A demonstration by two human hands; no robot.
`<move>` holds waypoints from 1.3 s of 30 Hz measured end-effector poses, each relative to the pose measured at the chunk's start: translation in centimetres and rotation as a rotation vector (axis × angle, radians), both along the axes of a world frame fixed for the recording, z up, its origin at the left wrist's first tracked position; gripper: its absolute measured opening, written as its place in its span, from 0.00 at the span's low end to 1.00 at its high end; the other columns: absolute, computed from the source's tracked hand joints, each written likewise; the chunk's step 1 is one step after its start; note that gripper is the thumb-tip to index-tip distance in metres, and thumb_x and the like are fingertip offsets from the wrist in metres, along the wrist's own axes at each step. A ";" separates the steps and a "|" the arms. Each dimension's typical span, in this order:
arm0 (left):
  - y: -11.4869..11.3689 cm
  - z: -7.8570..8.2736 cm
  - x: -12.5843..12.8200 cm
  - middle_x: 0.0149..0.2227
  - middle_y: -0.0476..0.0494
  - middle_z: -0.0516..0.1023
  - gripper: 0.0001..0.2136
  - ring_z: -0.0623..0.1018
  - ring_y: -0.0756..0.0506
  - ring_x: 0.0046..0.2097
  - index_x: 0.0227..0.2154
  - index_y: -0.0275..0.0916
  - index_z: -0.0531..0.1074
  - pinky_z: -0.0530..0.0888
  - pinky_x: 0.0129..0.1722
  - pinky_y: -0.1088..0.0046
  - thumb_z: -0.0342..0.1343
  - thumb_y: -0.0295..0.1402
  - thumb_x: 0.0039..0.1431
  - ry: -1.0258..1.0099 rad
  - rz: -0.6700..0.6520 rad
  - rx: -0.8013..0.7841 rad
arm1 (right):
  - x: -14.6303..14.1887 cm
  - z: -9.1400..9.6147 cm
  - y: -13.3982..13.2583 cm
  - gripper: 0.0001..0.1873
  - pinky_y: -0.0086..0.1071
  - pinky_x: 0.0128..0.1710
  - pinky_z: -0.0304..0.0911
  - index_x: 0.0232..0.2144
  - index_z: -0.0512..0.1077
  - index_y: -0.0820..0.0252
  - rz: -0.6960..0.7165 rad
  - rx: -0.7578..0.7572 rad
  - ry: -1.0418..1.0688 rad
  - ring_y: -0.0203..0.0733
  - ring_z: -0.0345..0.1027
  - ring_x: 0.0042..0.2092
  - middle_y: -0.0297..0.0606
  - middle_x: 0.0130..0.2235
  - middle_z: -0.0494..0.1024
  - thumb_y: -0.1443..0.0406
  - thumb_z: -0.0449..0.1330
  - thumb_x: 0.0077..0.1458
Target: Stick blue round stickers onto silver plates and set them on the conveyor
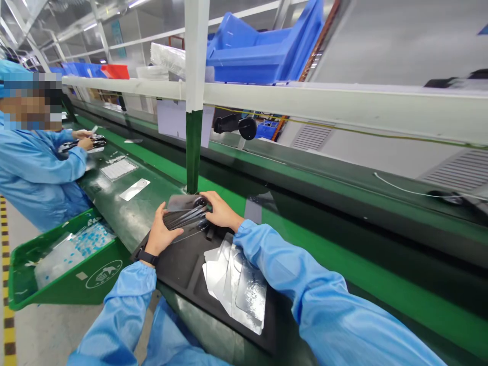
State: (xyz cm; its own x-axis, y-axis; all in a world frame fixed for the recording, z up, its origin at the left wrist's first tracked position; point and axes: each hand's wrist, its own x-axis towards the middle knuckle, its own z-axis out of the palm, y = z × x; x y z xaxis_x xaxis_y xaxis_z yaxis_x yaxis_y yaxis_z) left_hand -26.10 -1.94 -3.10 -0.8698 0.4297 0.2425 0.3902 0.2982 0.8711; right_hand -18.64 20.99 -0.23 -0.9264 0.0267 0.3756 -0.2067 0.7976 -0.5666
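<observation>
Below, black tray (179,269) on green conveyor (366,269)

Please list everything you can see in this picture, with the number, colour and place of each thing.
glossy film pieces: several, clear and dark, between both hands
black tray: one, black, on the bench under the hands
silver sheets: several, silver, in the black tray
green workbench: one, green, running across the view
flat silver sheet: one, silver, on the bench, left of the hands
green bin: one, green, at the bench's left edge
blue crates: several, blue, on the upper shelf
red crate: one, red, on the upper shelf, far left
co-worker: one, blue coat, far left
wristwatch: one, black, on the left wrist
left hand: one, on the film pieces
right hand: one, on the film pieces
sleeves: two, light blue, on both arms
</observation>
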 end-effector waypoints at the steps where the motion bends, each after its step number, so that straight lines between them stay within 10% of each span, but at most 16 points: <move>1: 0.0 0.0 0.1 0.52 0.39 0.69 0.47 0.71 0.38 0.55 0.61 0.42 0.52 0.65 0.58 0.54 0.69 0.31 0.35 -0.002 0.001 0.005 | -0.1 0.3 -0.4 0.33 0.40 0.56 0.61 0.56 0.66 0.63 0.045 0.046 0.039 0.46 0.64 0.54 0.48 0.54 0.67 0.76 0.57 0.45; 5: -0.1 0.1 0.4 0.52 0.40 0.69 0.50 0.72 0.38 0.54 0.63 0.42 0.49 0.66 0.58 0.54 0.69 0.32 0.36 -0.014 0.020 0.006 | -1.2 2.2 -1.3 0.16 0.35 0.49 0.64 0.42 0.76 0.59 0.129 0.179 0.031 0.41 0.69 0.45 0.41 0.42 0.74 0.75 0.54 0.56; 13: 0.0 -0.7 0.5 0.52 0.39 0.68 0.55 0.73 0.40 0.51 0.65 0.43 0.41 0.67 0.56 0.54 0.68 0.33 0.35 -0.036 0.071 0.035 | -4.2 4.6 0.3 0.16 0.34 0.50 0.63 0.40 0.78 0.63 0.009 0.214 -0.004 0.42 0.71 0.46 0.43 0.42 0.79 0.75 0.54 0.55; 20: -0.1 -1.0 0.8 0.55 0.36 0.65 0.43 0.66 0.34 0.58 0.60 0.41 0.56 0.60 0.60 0.48 0.67 0.36 0.37 0.156 0.127 -0.080 | -5.6 3.1 -0.9 0.18 0.29 0.51 0.63 0.39 0.81 0.59 0.178 0.101 -0.414 0.41 0.73 0.48 0.35 0.45 0.80 0.73 0.52 0.56; 25: -0.2 -1.0 0.8 0.47 0.41 0.70 0.25 0.69 0.35 0.54 0.48 0.42 0.69 0.62 0.59 0.49 0.63 0.36 0.42 0.192 0.096 -0.148 | -3.9 1.6 0.0 0.18 0.37 0.58 0.59 0.49 0.76 0.57 0.049 -0.078 -0.229 0.47 0.67 0.56 0.38 0.53 0.76 0.59 0.54 0.61; 32: 0.1 -0.9 0.9 0.48 0.41 0.68 0.26 0.71 0.38 0.54 0.46 0.41 0.70 0.66 0.59 0.55 0.64 0.31 0.39 0.158 0.062 -0.143 | -1.6 -2.9 -1.0 0.23 0.42 0.59 0.57 0.55 0.70 0.58 0.018 -0.285 -0.138 0.46 0.66 0.56 0.43 0.55 0.72 0.58 0.57 0.59; 39: 0.4 0.0 1.5 0.41 0.46 0.76 0.17 0.75 0.41 0.48 0.38 0.42 0.73 0.70 0.54 0.59 0.62 0.27 0.41 0.123 0.038 -0.162 | -0.3 -2.2 -0.4 0.48 0.47 0.60 0.54 0.60 0.63 0.60 0.247 -0.043 -0.143 0.53 0.63 0.57 0.50 0.57 0.66 0.66 0.72 0.33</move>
State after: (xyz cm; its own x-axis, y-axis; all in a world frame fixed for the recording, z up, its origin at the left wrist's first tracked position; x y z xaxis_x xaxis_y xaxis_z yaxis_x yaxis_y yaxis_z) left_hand -24.56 -1.55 -3.13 -0.8541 0.4392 0.2785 0.4767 0.4470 0.7570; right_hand -18.90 20.62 -2.40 -0.9503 -0.1932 0.2443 -0.3074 0.7077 -0.6361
